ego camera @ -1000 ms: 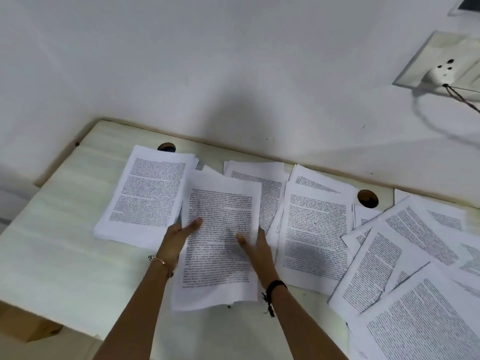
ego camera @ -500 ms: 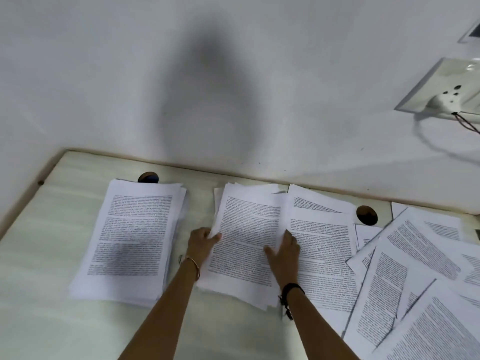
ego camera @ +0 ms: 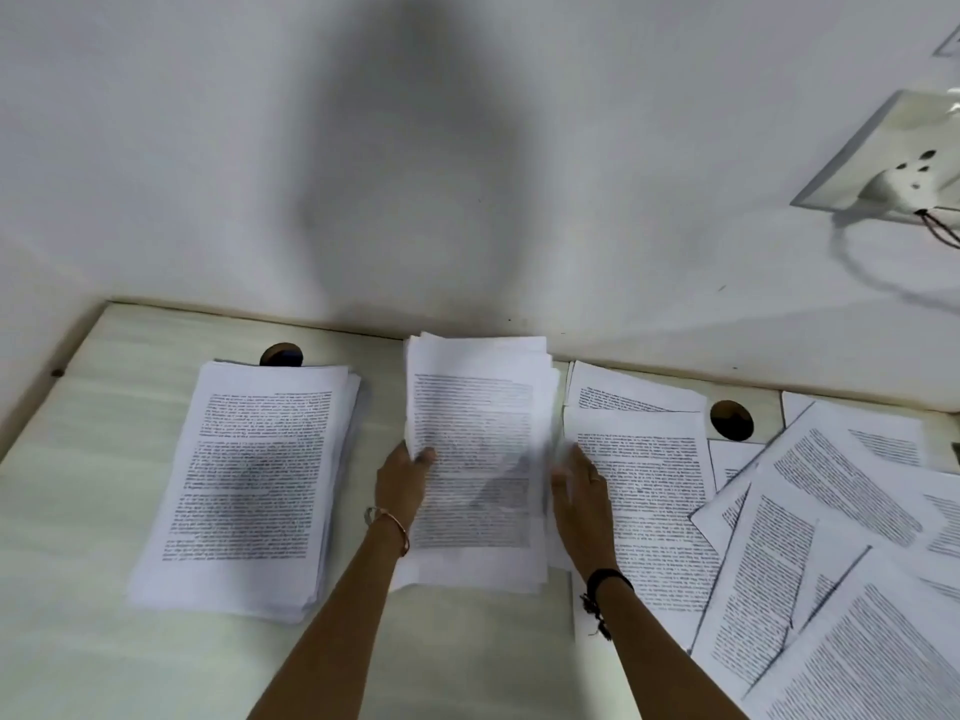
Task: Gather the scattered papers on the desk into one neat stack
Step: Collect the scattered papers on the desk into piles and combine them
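While left hand (ego camera: 402, 480) grips the left edge of the middle bundle (ego camera: 478, 459), thumb on top, right hand (ego camera: 582, 491) sits against its right edge – blurred, can't tell the grip. Two piles total: that bundle plus one squared stack (ego camera: 254, 480) apart to its left on the surface (ego camera: 78, 459). Loose sheets (ego camera: 831, 537) overlap at right, uncountable. Two cable holes (ego camera: 731, 419) at the back.

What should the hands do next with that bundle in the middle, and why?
Probably carry the middle bundle leftward onto the tidy stack. The left hand has a grip on its left edge, the right hand lies flat at its right edge, and its sheets look roughly squared. Loose sheets lie further right.
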Motion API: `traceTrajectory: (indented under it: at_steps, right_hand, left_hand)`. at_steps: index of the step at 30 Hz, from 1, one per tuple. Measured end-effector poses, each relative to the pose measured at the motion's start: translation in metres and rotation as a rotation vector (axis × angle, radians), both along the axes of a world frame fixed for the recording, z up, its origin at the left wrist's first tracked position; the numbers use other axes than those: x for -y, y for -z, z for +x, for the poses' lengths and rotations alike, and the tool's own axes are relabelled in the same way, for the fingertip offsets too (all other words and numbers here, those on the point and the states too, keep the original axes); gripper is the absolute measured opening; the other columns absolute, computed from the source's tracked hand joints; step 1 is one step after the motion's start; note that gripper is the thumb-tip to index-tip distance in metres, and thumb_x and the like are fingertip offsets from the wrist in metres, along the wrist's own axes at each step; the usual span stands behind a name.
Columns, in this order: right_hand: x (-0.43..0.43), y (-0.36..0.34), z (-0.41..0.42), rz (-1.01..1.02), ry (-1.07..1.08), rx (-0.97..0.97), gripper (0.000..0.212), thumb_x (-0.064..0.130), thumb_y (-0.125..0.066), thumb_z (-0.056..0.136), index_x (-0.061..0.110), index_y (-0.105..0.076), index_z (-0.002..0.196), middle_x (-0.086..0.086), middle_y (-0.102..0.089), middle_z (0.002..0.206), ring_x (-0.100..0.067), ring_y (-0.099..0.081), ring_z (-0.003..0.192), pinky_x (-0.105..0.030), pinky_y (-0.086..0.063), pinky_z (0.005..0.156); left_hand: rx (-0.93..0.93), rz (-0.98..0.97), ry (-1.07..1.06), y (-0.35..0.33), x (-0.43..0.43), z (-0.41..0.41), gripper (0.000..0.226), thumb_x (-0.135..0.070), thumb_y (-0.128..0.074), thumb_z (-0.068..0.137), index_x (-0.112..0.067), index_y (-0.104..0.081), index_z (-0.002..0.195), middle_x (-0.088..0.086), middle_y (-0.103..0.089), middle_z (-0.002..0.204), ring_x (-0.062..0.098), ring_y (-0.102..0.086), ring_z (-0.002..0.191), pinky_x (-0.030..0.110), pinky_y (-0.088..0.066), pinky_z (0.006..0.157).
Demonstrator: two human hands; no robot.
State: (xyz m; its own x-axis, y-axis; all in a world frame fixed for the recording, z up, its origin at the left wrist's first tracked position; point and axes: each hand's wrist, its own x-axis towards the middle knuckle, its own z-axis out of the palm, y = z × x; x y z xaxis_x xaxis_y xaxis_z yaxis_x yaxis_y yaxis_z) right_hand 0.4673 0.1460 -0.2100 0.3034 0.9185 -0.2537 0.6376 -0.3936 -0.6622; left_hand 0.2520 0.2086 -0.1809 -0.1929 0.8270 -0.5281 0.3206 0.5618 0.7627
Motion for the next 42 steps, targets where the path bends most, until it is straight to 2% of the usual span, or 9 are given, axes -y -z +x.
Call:
traceTrajectory:
  at_steps: [7,12,15,20,25,27,33,38,42]
  right_hand:
    - [-0.007,-0.029,-0.003,-0.042,0.038,-0.426,0.078,0.074,-0.036,0.083,0.023,-0.042,0.142,0.005,-0.047,0.141,-0.014,-0.044,0.128,-0.034,-0.034,0.107]
    - [-0.014,-0.068,0.008,-0.048,-0.008,-0.802,0.041,0.034,-0.052,0.096,0.025,-0.047,0.136,0.017,-0.057,0.129,-0.002,-0.057,0.115,-0.009,-0.044,0.089]
    - [-0.003,-0.076,0.047,0.026,0.219,-0.858,0.051,0.036,-0.045,0.097,0.015,-0.040,0.143,0.010,-0.047,0.139,-0.008,-0.045,0.128,-0.018,-0.034,0.102]
    - [0.036,-0.049,0.112,-0.065,0.239,-0.403,0.068,0.060,-0.052,0.086,0.012,-0.050,0.135,-0.001,-0.058,0.127,-0.018,-0.053,0.117,-0.032,-0.041,0.099]
    - [0.069,-0.013,0.134,-0.104,0.218,0.056,0.068,0.014,-0.060,0.090,0.003,-0.025,0.147,-0.020,-0.034,0.145,-0.035,-0.032,0.130,-0.044,-0.034,0.104]
    - [0.070,-0.006,0.138,-0.108,0.206,0.076,0.070,0.018,-0.057,0.093,0.005,-0.019,0.151,-0.019,-0.029,0.150,-0.035,-0.028,0.134,-0.045,-0.031,0.108]
    - [0.050,-0.003,0.137,-0.057,0.247,0.025,0.060,0.036,-0.039,0.100,0.013,-0.019,0.152,-0.010,-0.025,0.157,-0.026,-0.018,0.145,-0.039,-0.017,0.117]
    - [0.038,-0.011,0.127,-0.021,0.194,-0.038,0.068,0.055,-0.032,0.095,0.023,-0.015,0.152,-0.004,-0.021,0.158,-0.023,-0.018,0.146,-0.040,-0.021,0.115]
    - [0.025,-0.014,0.084,-0.030,0.010,-0.193,0.080,0.066,-0.040,0.087,0.024,-0.020,0.152,0.001,-0.026,0.156,-0.018,-0.026,0.144,-0.029,-0.021,0.112]
  left_hand:
    - [0.127,0.210,-0.129,-0.030,-0.001,-0.039,0.035,-0.012,-0.052,0.094,-0.007,-0.051,0.129,0.006,-0.058,0.120,0.027,-0.054,0.114,0.040,-0.041,0.103]
    - [0.193,0.226,-0.038,-0.045,0.012,0.002,0.029,-0.011,-0.052,0.094,-0.013,-0.055,0.122,0.001,-0.061,0.116,0.021,-0.056,0.112,0.030,-0.042,0.096]
    - [0.119,0.220,0.052,-0.042,0.021,0.042,0.040,-0.014,-0.056,0.091,-0.013,-0.051,0.131,0.003,-0.063,0.117,0.021,-0.059,0.107,0.029,-0.045,0.092]
    - [0.077,0.140,0.282,0.000,0.031,0.108,0.042,-0.028,-0.065,0.080,-0.012,-0.061,0.119,0.004,-0.065,0.115,0.020,-0.062,0.103,0.032,-0.049,0.092]
    - [0.074,0.045,0.267,0.032,0.036,0.157,0.064,-0.032,-0.075,0.069,-0.006,-0.056,0.124,0.010,-0.058,0.122,0.027,-0.057,0.114,0.042,-0.047,0.099]
    - [0.124,-0.021,0.187,0.002,0.042,0.171,0.071,-0.019,-0.076,0.075,-0.007,-0.039,0.135,0.006,-0.053,0.122,0.024,-0.053,0.115,0.035,-0.044,0.100]
    - [0.172,-0.166,0.350,0.002,0.040,0.181,0.039,-0.020,-0.074,0.078,-0.007,-0.065,0.114,0.007,-0.068,0.112,0.022,-0.064,0.103,0.030,-0.050,0.094]
    - [0.299,-0.090,0.231,-0.011,0.028,0.133,0.055,-0.032,-0.076,0.067,-0.004,-0.065,0.113,0.012,-0.070,0.107,0.027,-0.066,0.101,0.038,-0.052,0.093]
    - [0.359,-0.095,0.022,-0.020,0.041,0.061,0.036,0.001,-0.064,0.082,0.007,-0.059,0.118,0.018,-0.068,0.106,0.033,-0.063,0.102,0.041,-0.052,0.092]
